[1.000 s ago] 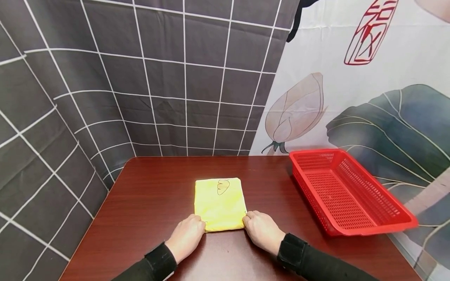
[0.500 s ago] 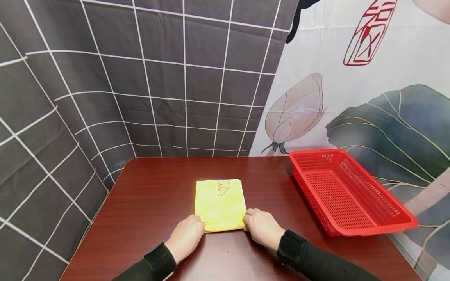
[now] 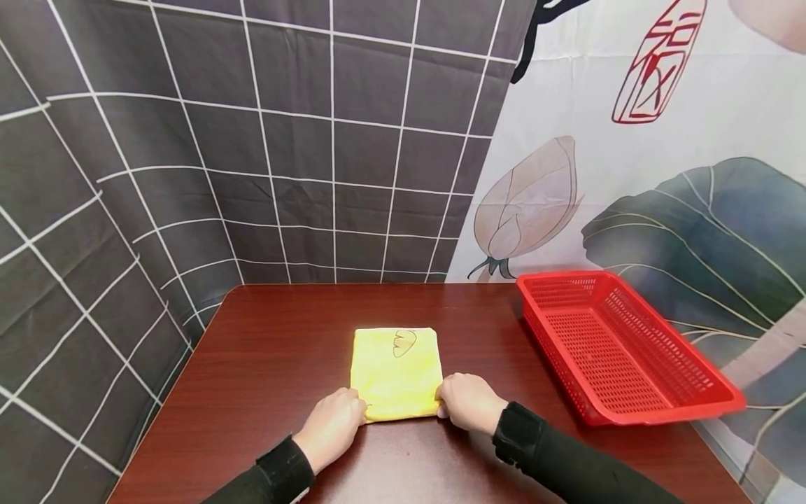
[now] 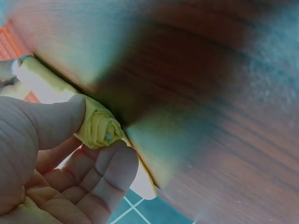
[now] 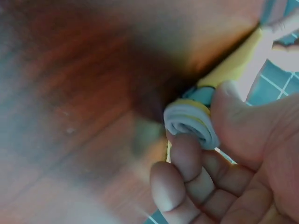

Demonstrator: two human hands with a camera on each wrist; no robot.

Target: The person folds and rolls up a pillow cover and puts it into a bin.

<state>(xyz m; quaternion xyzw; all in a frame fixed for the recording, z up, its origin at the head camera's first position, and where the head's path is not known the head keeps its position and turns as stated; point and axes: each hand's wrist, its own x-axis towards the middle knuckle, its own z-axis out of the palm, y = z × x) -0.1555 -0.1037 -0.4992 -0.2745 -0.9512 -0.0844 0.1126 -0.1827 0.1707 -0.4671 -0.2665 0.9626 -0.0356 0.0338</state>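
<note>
A yellow cloth (image 3: 397, 371) with a small outlined print near its far edge lies on the table in the head view. Its near edge is rolled up. My left hand (image 3: 330, 428) pinches the left end of the roll between thumb and fingers. In the left wrist view, that roll (image 4: 100, 128) shows its spiral layers end-on. My right hand (image 3: 471, 404) grips the other end. The right wrist view shows pale and yellow layers in this end of the roll (image 5: 191, 119), with a bluish-grey patch beside the thumb. The cloth's underside is hidden.
A red perforated plastic basket (image 3: 630, 350) stands at the right of the brown wooden table (image 3: 283, 336). Behind the table hang a grey grid-patterned curtain (image 3: 283, 140) and a white sheet (image 3: 604, 175) printed with lotus flowers.
The cloth sits slightly nearer to me, and its flat part looks a little shorter. Both hands keep hold of the roll's ends. The head view has shifted slightly.
</note>
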